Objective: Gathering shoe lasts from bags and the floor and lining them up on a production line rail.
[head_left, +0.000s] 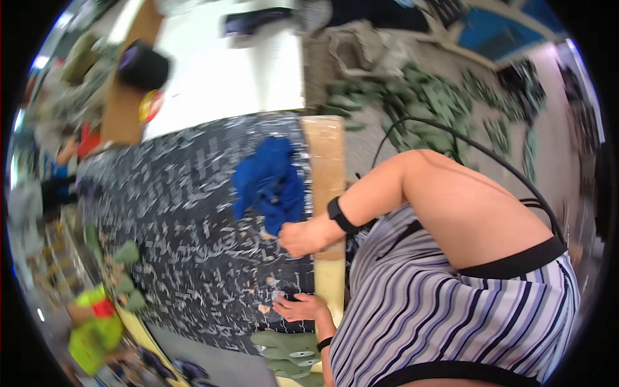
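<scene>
My right hand [303, 239], the upper one in the head view, is closed at the lower end of a crumpled blue cloth [269, 180] and appears to grip it. The cloth lies bunched on a dark tabletop [187, 213] covered with pale scuffs and scraps. Lower in the picture, my left hand [300, 307] rests on the table near its edge, fingers stretched out, holding nothing. Just below it lie several flat grey-green cut pieces [287, 342], layered over one another.
A white surface [225, 71] adjoins the table at the top, bearing a dark object [258, 21]. Green pieces [425, 97] are heaped on the floor at upper right. A black cable [480, 145] arches behind my right arm. Someone in a yellow-green top [97, 332] works across the table.
</scene>
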Tool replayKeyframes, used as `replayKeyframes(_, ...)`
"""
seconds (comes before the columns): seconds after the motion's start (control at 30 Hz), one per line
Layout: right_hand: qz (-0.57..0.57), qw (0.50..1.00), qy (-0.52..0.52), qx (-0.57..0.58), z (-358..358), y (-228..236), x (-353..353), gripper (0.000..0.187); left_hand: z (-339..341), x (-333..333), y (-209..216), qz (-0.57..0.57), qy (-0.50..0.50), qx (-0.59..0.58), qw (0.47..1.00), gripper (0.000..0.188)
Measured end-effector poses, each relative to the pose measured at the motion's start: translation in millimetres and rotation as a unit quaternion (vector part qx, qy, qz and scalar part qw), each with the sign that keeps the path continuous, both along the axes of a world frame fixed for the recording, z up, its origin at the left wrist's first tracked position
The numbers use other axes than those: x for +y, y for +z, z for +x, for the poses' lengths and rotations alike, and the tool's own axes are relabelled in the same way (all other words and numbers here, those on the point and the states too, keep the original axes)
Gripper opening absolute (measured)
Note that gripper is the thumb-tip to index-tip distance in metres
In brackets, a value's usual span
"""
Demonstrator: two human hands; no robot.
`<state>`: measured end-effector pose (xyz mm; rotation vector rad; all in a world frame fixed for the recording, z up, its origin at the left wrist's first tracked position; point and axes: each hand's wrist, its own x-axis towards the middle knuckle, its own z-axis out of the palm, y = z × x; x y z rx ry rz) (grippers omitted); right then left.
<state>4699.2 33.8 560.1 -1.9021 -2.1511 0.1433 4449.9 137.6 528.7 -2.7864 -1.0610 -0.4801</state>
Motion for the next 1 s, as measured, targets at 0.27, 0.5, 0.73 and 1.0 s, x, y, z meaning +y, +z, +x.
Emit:
replayKeyframes(0.27, -0.048, 0.872, -0.324, 0.365, -41, 15, -180, 0.029, -23, 25, -26, 0.018, 0.004, 0.033, 0.999, 0.052)
replayKeyframes(0.5, -0.401, 0.522, -0.68, 0.324, -258, -72, -457, 0.024, -9, 32, -28, -0.002, 0.032, 0.073, 0.997, 0.046)
replayKeyframes(0.73, -0.505, 0.571, -0.546, 0.346, -448, -147, -461, 0.022, -6, 43, -26, 0.029, 0.044, 0.09, 0.995, 0.041)
replayKeyframes(1.0, 0.003, 0.18, -0.772, 0.609, -446, -108, -429, 0.024, -6, 41, -22, 0.026, 0.076, 0.113, 0.99, 0.041)
